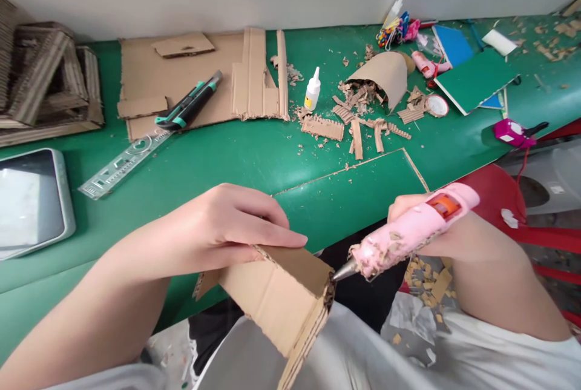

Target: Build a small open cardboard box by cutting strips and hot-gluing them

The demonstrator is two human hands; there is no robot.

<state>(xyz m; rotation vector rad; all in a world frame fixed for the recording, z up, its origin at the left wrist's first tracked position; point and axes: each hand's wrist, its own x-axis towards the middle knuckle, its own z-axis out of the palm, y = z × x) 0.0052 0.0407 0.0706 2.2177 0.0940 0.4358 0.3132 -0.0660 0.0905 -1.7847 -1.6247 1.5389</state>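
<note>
My left hand (240, 226) grips a folded cardboard piece (276, 299) from above, its fingers over the upper face. The piece is tilted above my lap, with a corrugated edge facing right. In my right hand (408, 208) is a pink hot glue gun (394, 238), its body coated with cardboard crumbs near the front. The metal nozzle touches, or nearly touches, the right corner of the cardboard. Most of my right fingers are hidden behind the glue gun.
On the green table (218, 160) lie a utility knife (193, 102), a clear ruler (127, 163), a phone (34, 202) and cardboard sheets (181, 75). A white glue bottle (313, 92) stands beside cardboard scraps (322, 128). A red chair (499, 196) is at right.
</note>
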